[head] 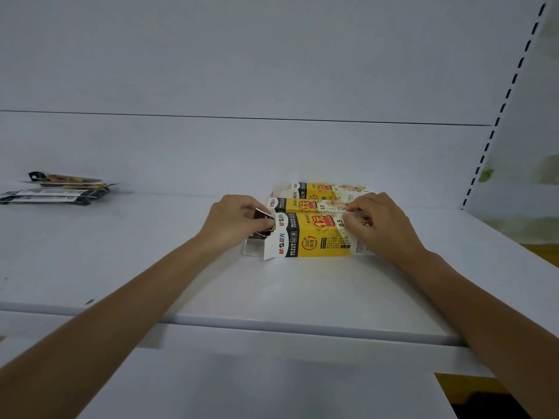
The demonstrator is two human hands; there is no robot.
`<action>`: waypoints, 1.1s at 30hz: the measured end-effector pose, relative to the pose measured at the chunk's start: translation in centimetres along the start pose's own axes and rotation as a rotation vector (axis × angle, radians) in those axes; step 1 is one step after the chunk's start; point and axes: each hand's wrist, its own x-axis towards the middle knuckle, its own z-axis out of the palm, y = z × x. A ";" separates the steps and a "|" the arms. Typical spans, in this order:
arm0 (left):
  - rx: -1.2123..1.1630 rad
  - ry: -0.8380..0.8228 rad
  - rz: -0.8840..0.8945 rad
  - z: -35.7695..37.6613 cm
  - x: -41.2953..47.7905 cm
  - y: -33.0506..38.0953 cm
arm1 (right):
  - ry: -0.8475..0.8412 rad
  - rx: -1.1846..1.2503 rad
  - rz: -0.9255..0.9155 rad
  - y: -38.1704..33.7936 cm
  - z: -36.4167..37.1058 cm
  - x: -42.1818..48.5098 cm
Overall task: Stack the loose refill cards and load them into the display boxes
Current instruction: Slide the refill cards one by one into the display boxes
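Three yellow, white and black display boxes lie side by side on the white shelf (302, 297). The nearest box (314, 237) has its left flap open. My left hand (236, 220) pinches a dark stack of refill cards (262, 222) at that open left end. My right hand (378, 222) grips the right part of the nearest box, fingers curled over its top edge. The middle box (305, 204) and the far box (320, 190) lie behind it, partly hidden by my hands.
A pile of loose refill cards (57, 189) lies at the far left of the shelf against the back wall. A slotted upright (508, 98) bounds the shelf on the right. The shelf's front edge runs across near my forearms.
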 end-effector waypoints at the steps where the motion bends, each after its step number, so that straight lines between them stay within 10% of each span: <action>1: -0.061 -0.019 -0.038 0.4 0.1 0.1 | -0.002 -0.002 0.004 0.0 0.1 0.0; 7: -0.233 -0.112 -0.184 1.8 0.1 0.4 | -0.011 -0.028 0.018 0.1 0.0 0.1; 16: 0.251 -0.105 0.003 0.5 -0.8 -0.2 | -0.015 -0.047 0.018 -0.2 0.0 0.0; 33: -0.741 -0.419 -0.452 1.0 0.8 1.2 | 0.018 -0.023 -0.001 0.0 0.4 0.0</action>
